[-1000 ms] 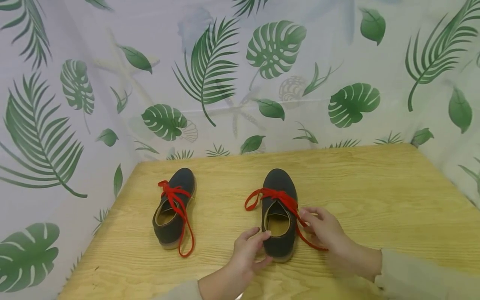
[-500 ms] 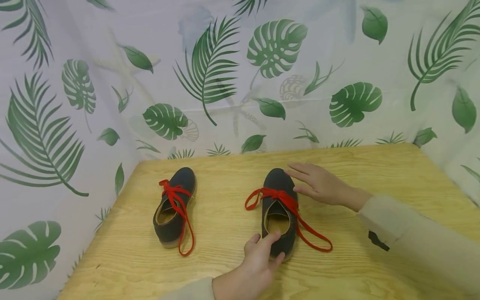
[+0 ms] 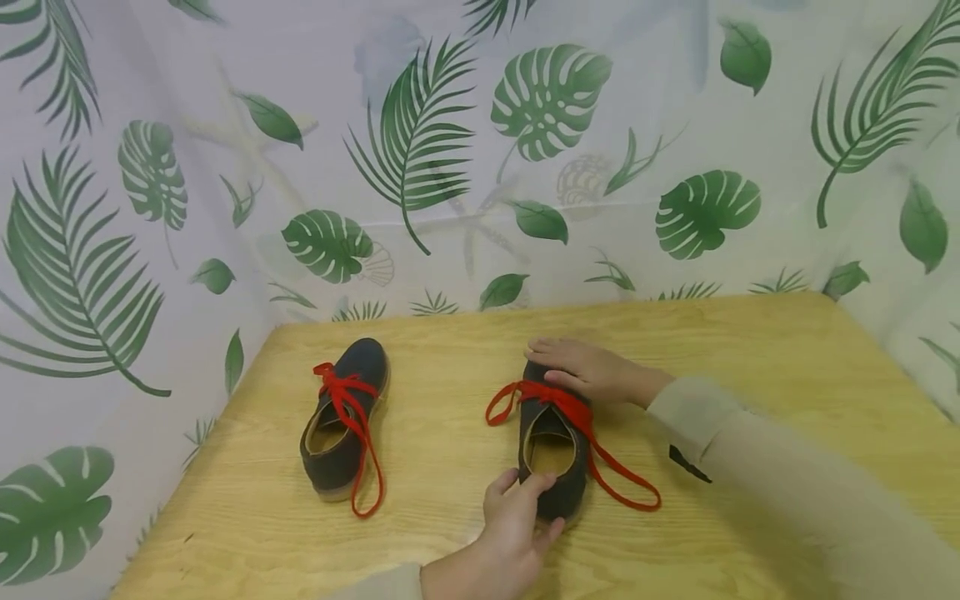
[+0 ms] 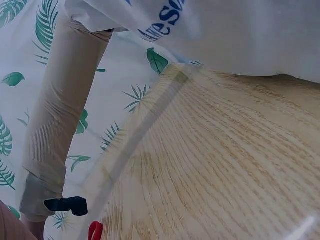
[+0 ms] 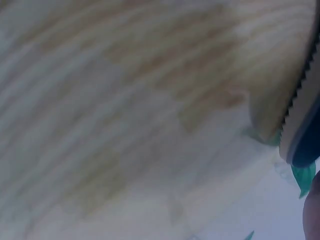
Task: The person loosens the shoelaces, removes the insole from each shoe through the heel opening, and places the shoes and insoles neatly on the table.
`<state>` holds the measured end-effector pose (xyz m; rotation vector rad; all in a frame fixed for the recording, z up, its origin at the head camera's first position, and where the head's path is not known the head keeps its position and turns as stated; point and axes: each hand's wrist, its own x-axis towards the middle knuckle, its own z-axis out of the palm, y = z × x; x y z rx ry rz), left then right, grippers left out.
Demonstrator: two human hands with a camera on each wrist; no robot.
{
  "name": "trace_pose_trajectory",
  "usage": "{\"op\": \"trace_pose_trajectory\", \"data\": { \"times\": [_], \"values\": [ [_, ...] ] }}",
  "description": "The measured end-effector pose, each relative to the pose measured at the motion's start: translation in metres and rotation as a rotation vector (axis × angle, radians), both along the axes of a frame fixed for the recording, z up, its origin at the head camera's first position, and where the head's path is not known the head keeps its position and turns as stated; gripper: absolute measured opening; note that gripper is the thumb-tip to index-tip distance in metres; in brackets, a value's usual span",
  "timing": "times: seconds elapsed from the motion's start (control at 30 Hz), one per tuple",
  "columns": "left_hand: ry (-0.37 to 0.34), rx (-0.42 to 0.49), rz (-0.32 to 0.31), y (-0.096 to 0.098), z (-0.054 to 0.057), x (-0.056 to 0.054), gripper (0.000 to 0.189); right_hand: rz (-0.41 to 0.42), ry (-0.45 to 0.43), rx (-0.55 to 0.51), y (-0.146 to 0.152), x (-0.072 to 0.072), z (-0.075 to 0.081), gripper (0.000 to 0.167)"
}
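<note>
A dark navy shoe [image 3: 551, 500] with a red shoelace [image 3: 562, 400] tied in a bow stands on the wooden table, toe pointing away. My left hand [image 3: 506, 533] grips its heel, with the thumb at the collar and fingers low at the back. Across the toe rests my right hand [image 3: 588, 371], its fingers fairly straight, hiding most of the toe. One lace loop lies out on the table to the right. In the right wrist view the shoe's toe [image 5: 307, 135] shows at the right edge. The left wrist view catches only a bit of red lace [image 4: 95, 231].
A matching shoe [image 3: 337, 458], also with a red bow, stands to the left on the table [image 3: 450, 400]. Behind and at the sides hangs a white leaf-print cloth [image 3: 450, 167]. A dark strap [image 3: 688, 462] shows under the right sleeve.
My right hand has left the lace loop on the right and moved forward and left onto the toe. My left hand has shifted slightly right, taking a fuller hold on the heel.
</note>
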<state>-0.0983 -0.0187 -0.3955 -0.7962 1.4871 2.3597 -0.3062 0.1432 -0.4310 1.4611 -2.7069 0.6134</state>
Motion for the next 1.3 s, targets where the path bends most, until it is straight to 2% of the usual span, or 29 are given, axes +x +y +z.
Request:
{"op": "trace_pose_trajectory", "data": {
  "times": [0.07,0.2,0.57,0.77,0.9,1.1,1.3],
  "values": [
    [0.001,-0.009,0.001,-0.001,-0.001,0.001,0.077,0.010,-0.043,-0.012,-0.004,0.001,-0.005,0.047],
    [0.003,-0.024,-0.002,-0.001,-0.002,0.001,0.076,0.008,-0.068,-0.015,-0.008,0.002,-0.010,0.044],
    [0.014,-0.019,-0.009,-0.006,-0.005,-0.002,0.075,-0.027,-0.071,0.025,-0.006,0.004,-0.010,0.045],
    [0.018,-0.036,-0.068,-0.018,-0.006,-0.004,0.074,-0.073,-0.050,0.000,-0.002,0.013,-0.010,0.045],
    [0.034,-0.052,-0.086,-0.026,-0.009,-0.005,0.073,-0.109,-0.042,-0.021,0.000,0.020,-0.010,0.045],
    [0.045,-0.075,-0.101,-0.032,-0.009,-0.007,0.067,-0.160,0.005,0.000,0.004,0.026,-0.012,0.045],
    [0.043,-0.101,-0.151,-0.040,-0.010,-0.013,0.064,-0.215,0.029,0.017,0.013,0.035,-0.014,0.045]
  ]
}}
